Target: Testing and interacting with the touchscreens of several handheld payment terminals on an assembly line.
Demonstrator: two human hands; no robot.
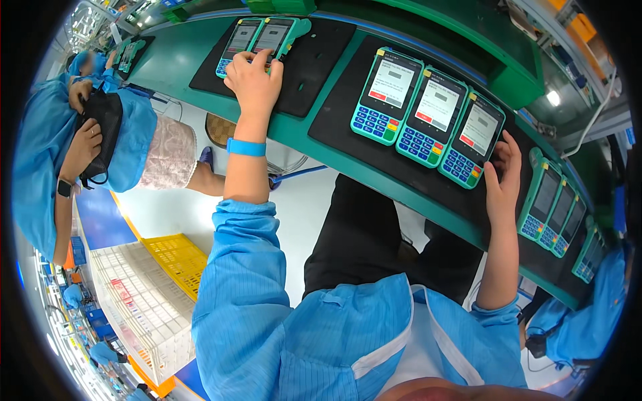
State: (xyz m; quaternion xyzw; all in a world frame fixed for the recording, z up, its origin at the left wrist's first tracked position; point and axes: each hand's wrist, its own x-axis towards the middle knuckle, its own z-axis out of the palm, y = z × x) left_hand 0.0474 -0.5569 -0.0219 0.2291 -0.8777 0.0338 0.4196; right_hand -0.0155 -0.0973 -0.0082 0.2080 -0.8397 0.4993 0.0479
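Note:
Three teal card payment terminals stand side by side in front of me: a left one (388, 93), a middle one (433, 117) and a right one (473, 140). Each has a lit screen above a blue keypad. My right hand (506, 175) is at the right edge of the right terminal, thumb and fingers apart and slightly curled. Farther left, two more terminals (242, 37) lie together. My left hand (254, 79) reaches over their lower part, fingers spread and bent downward; its fingertips seem to touch them, and it covers part of their keypads.
Black mats (314, 67) lie on the green bench (289, 137). More terminals (552, 207) stand to the right, near another person's blue sleeve (582, 327). At left, a person in blue holds a black pouch (103, 134). A white crate (144, 294) is on the floor side.

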